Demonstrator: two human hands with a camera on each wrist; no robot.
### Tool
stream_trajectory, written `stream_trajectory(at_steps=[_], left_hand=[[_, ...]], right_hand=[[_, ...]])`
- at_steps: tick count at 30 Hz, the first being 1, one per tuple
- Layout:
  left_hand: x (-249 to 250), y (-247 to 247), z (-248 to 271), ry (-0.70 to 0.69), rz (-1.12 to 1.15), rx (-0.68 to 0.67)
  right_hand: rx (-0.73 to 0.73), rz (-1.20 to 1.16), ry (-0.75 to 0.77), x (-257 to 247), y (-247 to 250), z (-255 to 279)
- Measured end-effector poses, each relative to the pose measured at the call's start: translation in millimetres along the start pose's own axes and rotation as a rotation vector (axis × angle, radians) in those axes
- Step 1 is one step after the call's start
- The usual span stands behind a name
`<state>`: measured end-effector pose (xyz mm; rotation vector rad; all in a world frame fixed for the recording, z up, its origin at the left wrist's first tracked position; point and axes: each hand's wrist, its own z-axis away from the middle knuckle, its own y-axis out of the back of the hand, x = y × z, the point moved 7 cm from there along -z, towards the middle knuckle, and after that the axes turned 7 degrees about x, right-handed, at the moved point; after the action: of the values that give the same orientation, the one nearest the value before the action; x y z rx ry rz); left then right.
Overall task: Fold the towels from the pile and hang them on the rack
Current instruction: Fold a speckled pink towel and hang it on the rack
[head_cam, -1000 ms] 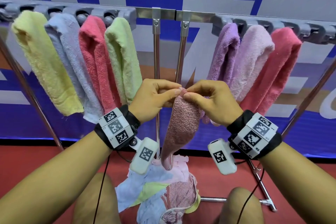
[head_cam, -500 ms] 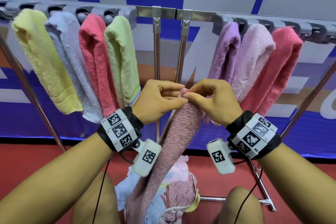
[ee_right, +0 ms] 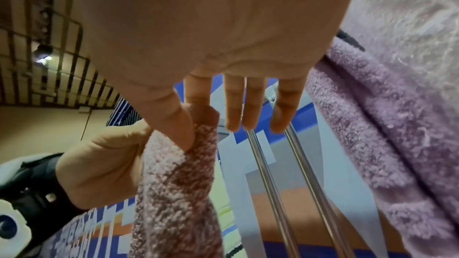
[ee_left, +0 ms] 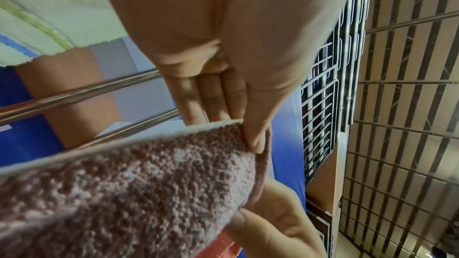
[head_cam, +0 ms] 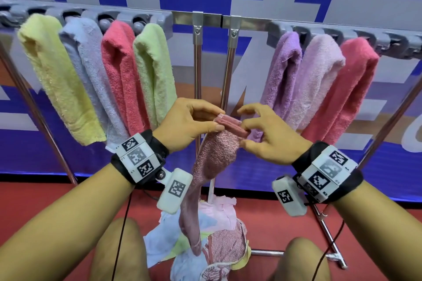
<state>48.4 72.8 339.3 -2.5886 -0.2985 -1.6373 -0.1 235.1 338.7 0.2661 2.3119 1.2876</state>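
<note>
A dusty-pink towel (head_cam: 214, 155) hangs in a long bunch between my hands, in front of the rack (head_cam: 210, 19). My left hand (head_cam: 194, 121) pinches its top edge at the left between thumb and fingers. My right hand (head_cam: 262, 132) pinches the same edge at the right with thumb and forefinger, its other fingers spread. The edge (head_cam: 230, 124) is stretched a short way between the two hands. In the left wrist view my thumb presses the towel (ee_left: 139, 183) corner. In the right wrist view the towel (ee_right: 178, 183) hangs from my thumb and forefinger. Its lower end reaches the pile (head_cam: 219, 242) on the floor.
Hung on the rack are yellow (head_cam: 57, 80), pale blue (head_cam: 91, 75), coral (head_cam: 121, 73) and green (head_cam: 155, 70) towels at the left, and purple (head_cam: 283, 75), pale pink (head_cam: 317, 77) and coral (head_cam: 351, 89) ones at the right. Two steel posts (head_cam: 197, 64) stand in the middle. My knees frame the pile.
My hands have moved apart and pulled the towel's top edge out between them. More of the towel has come off the pile and hangs longer.
</note>
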Motion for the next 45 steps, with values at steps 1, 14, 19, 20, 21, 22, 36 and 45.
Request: stream_trajectory(at_steps=[1,14,19,20,21,22,36,45], left_hand=[[-0.9,0.5,-0.2,-0.003,-0.007,-0.001],[11.6,1.2,-12.6,-0.178,-0.068,0.116],[26.7,-7.4,-20.8,-0.178,-0.021,0.104],[28.8,-10.7,-22.9,-0.172,-0.014,0.087],[31.2,-13.5,-24.8,-0.168,-0.008,0.074],[33.8,-15.8,-26.6,-0.166,0.004,0.069],[16.8,-48.7,-18.5,0.104,0.011,-0.138],[-6.0,-24.0,-22.9,0.243,-0.079,-0.210]], right_hand=[[0.025,0.001,0.031,-2.0,2.4,-0.8],[0.548,-0.235,-0.144,5.3,27.0,-3.3],[0.599,-0.670,-0.238,7.8,33.5,-7.9],[0.565,-0.678,-0.254,9.6,34.4,-10.6],[0.523,-0.676,-0.264,10.6,35.1,-13.5],[0.482,-0.690,-0.269,10.1,35.2,-15.9],[0.510,-0.745,-0.125,-28.2,92.0,-44.3],[0.819,-0.606,-0.302,7.1,166.2,-13.4]])
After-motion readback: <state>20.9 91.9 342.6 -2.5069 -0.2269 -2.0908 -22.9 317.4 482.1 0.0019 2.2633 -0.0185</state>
